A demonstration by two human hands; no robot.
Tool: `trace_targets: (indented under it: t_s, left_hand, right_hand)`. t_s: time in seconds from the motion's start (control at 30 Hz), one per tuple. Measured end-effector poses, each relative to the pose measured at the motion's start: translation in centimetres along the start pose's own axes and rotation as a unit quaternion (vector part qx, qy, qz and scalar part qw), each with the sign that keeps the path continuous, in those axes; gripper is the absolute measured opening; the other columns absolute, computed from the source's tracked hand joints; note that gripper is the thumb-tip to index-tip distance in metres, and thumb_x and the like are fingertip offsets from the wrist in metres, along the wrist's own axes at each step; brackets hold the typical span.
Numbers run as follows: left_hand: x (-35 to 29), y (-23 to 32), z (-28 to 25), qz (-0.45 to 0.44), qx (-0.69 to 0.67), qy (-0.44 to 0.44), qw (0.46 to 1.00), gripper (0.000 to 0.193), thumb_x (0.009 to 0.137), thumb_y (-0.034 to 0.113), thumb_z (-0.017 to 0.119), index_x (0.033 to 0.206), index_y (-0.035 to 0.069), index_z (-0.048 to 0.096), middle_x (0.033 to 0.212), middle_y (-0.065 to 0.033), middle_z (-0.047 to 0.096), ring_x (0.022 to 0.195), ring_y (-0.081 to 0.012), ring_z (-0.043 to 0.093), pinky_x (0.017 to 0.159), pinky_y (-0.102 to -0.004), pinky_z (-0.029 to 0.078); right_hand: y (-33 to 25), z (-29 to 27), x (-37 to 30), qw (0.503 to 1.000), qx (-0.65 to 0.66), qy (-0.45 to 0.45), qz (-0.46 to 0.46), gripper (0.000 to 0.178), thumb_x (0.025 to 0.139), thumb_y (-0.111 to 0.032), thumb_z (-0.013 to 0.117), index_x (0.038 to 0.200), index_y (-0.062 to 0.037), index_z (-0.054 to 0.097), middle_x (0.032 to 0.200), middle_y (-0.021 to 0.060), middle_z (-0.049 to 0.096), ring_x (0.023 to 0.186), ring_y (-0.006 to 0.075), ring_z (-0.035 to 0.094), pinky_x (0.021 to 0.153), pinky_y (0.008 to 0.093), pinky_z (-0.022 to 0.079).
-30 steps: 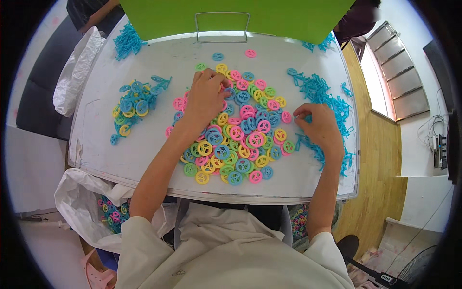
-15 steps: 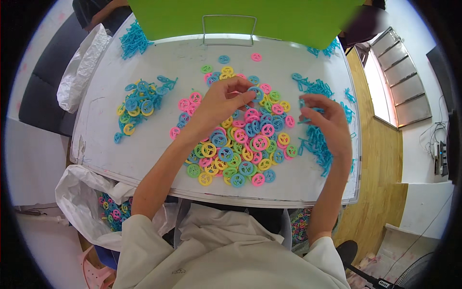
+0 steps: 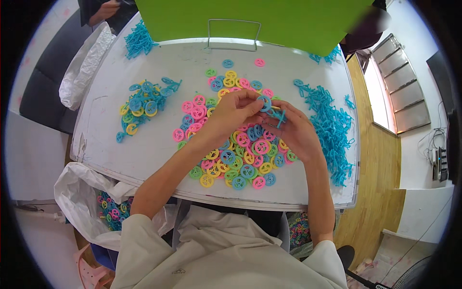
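My left hand [image 3: 239, 108] pinches a blue spoked plastic wheel [image 3: 264, 103] above the middle of the table. Close against it, my right hand [image 3: 297, 129] holds a teal plastic axle piece [image 3: 279, 117] between thumb and fingers, and the two parts meet or nearly meet. Below both hands spreads a heap of small wheels [image 3: 234, 161] in pink, yellow, green and blue. To the right lies a long pile of teal axle pieces [image 3: 333, 137]. At the left sits a smaller pile of wheels joined to teal pieces [image 3: 143, 105].
A green panel [image 3: 250, 21] with a wire handle [image 3: 234, 47] stands at the table's far edge. More teal pieces [image 3: 138, 41] lie at the far left corner. A white sack [image 3: 79, 192] of coloured parts hangs below the near left edge. Another person's hand [image 3: 105, 10] shows far left.
My right hand has come left from the teal pile with an axle piece, up to the wheel in my left hand. My left hand has shifted slightly right.
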State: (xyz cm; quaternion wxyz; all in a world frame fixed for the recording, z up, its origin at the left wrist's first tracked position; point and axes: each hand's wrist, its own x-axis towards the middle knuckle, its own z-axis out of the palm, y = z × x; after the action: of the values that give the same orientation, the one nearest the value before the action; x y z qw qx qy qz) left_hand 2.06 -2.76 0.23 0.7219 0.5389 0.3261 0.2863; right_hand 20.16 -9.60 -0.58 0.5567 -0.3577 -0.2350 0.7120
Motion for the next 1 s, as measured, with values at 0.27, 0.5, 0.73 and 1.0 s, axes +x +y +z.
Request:
trace_targets:
  t_s: [0.27, 0.5, 0.73, 1.0]
  left_hand:
    - [0.1, -0.6, 0.4, -0.015, -0.139, 0.057, 0.989, 0.023, 0.095, 0.013, 0.054, 0.11, -0.004, 0.051, 0.099, -0.0099, 0.061, 0.086, -0.0172, 0.066, 0.074, -0.0268, 0.056]
    - [-0.2, 0.2, 0.8, -0.008, -0.04, 0.058, 0.997, 0.019, 0.094, 0.01, 0.053, 0.108, -0.002, 0.052, 0.098, -0.0107, 0.062, 0.084, -0.0177, 0.066, 0.073, -0.0296, 0.057]
    - [0.2, -0.9, 0.5, 0.028, -0.008, 0.066, 0.997, 0.005, 0.091, 0.0, 0.052, 0.096, -0.001, 0.051, 0.093, -0.008, 0.061, 0.084, -0.0146, 0.064, 0.074, -0.0287, 0.057]
    - [0.2, -1.5, 0.4, 0.045, 0.03, 0.067, 0.996, 0.003, 0.091, -0.003, 0.051, 0.092, 0.0, 0.052, 0.093, -0.0056, 0.06, 0.085, -0.012, 0.062, 0.077, -0.0276, 0.057]
  right_hand:
    - [0.3, 1.0, -0.3, 0.901, -0.379, -0.008, -0.212, 0.032, 0.083, -0.001, 0.061, 0.115, 0.0025, 0.056, 0.114, 0.0091, 0.06, 0.102, 0.0179, 0.059, 0.092, 0.0337, 0.047]
    - [0.6, 1.3, -0.4, 0.895, -0.378, 0.063, -0.229, 0.02, 0.083, 0.001, 0.065, 0.104, 0.0041, 0.064, 0.096, 0.0068, 0.066, 0.086, 0.0107, 0.061, 0.077, 0.0234, 0.05]
    - [1.3, 1.0, 0.0, 0.896, -0.386, 0.095, -0.197, 0.019, 0.084, -0.003, 0.067, 0.102, 0.003, 0.063, 0.094, 0.0066, 0.066, 0.085, 0.009, 0.06, 0.076, 0.0224, 0.049]
    - [1.0, 0.2, 0.2, 0.926, -0.338, 0.041, -0.162, 0.018, 0.082, -0.007, 0.07, 0.094, 0.0022, 0.062, 0.086, 0.0059, 0.067, 0.08, 0.0097, 0.061, 0.074, 0.024, 0.05]
